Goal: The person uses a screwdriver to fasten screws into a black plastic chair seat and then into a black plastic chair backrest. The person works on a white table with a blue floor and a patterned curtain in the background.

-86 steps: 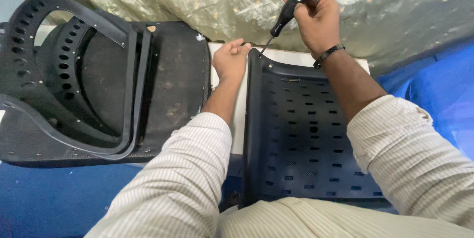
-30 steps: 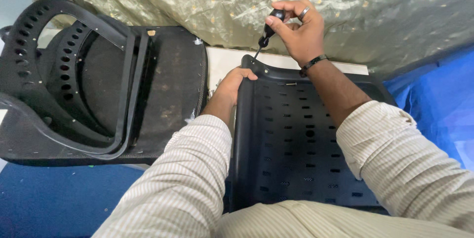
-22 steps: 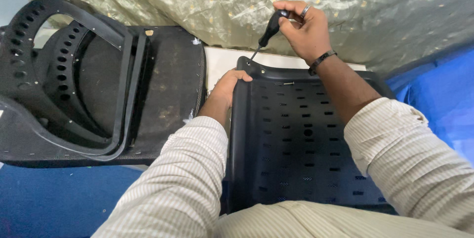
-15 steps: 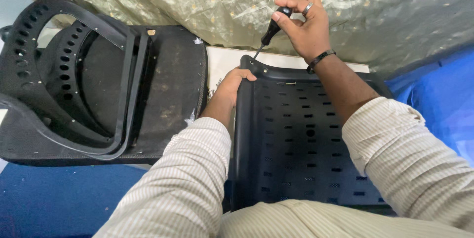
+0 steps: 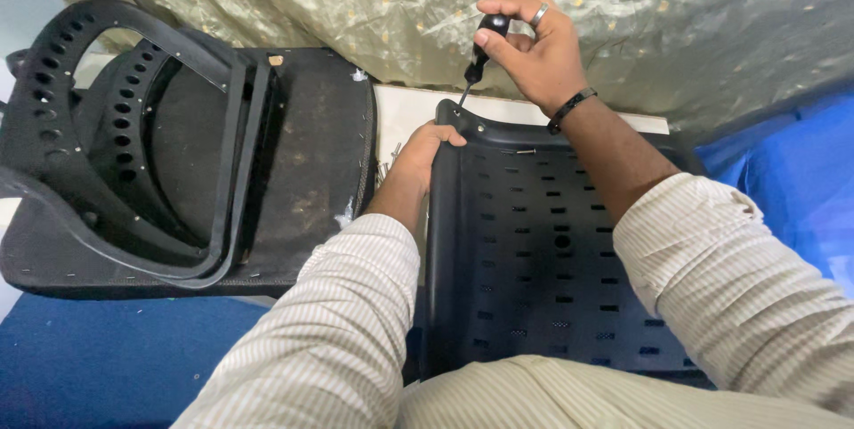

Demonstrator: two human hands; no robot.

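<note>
A black perforated plastic chair panel (image 5: 551,260) lies in front of me, its near end on my lap. My left hand (image 5: 425,155) grips the panel's upper left edge. My right hand (image 5: 534,51), with a ring and a dark wristband, is closed around the black handle of a screwdriver (image 5: 479,54). The screwdriver's tip touches the panel's top left corner, just above my left hand.
A black chair seat base (image 5: 302,171) lies to the left with a perforated black frame (image 5: 98,118) on it. Several small metal screws (image 5: 388,162) lie between base and panel. A pale gold patterned cloth (image 5: 356,2) hangs behind. Blue sheeting (image 5: 783,189) covers the right side.
The panel has shifted left toward me and my left hand moved from its top edge to its left edge. My right hand keeps the screwdriver at the top corner, turning slightly.
</note>
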